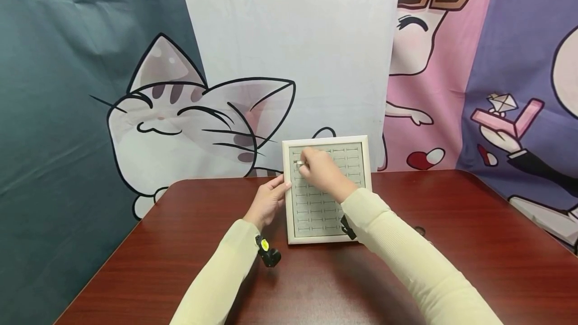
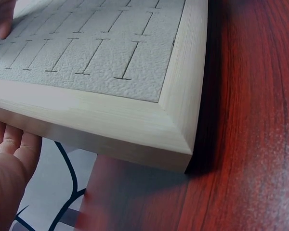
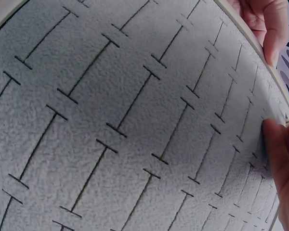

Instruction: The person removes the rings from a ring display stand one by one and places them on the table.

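A framed display board [image 1: 318,214] with a pale wooden frame and rows of I-shaped slits in a grey padded face stands tilted on the table. My left hand [image 1: 267,200] grips its left edge, thumb at the front and fingers behind; in the left wrist view, those fingers [image 2: 12,142] show under the frame. Near the board's upper left, my right hand [image 1: 322,168] pinches a small shiny piece [image 1: 299,163] that looks like a ring, by a slit. In the right wrist view, the right fingers [image 3: 279,149] touch the padded face, and the piece is mostly hidden.
The board stands on a reddish-brown table [image 1: 180,255]. A small dark round object [image 1: 420,230] lies on the right, partly behind the right sleeve [image 1: 397,245]. A cloth backdrop [image 1: 293,29] with cartoon figures hangs behind the table.
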